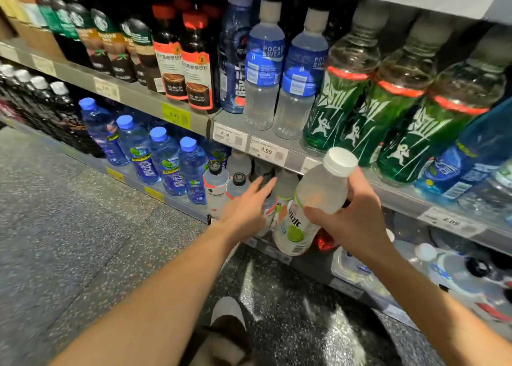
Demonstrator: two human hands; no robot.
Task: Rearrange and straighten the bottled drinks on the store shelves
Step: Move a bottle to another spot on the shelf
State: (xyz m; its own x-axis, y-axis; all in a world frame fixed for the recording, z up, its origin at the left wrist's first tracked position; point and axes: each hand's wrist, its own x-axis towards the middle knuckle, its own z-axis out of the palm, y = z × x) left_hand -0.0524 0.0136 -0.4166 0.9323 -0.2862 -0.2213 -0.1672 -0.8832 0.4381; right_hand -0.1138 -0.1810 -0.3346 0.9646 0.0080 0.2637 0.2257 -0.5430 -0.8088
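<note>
My right hand (357, 216) grips a cloudy white-capped bottle (313, 199) with a green-and-white label, held tilted in front of the lower shelf. My left hand (246, 207) reaches toward that shelf with straight fingers, touching the tops of the black-capped and white-capped bottles (238, 184) standing there. Above them, on the upper shelf (293, 159), stand two Pocari Sweat bottles (264, 66) and a row of green-labelled bottles (340, 102).
Blue-capped water bottles (166, 160) line the lower shelf to the left. Dark coffee bottles (194, 60) fill the upper shelf's left part. More bottles lie at the lower right (443, 266). Speckled floor (83, 227) and my shoe (227, 310) are below.
</note>
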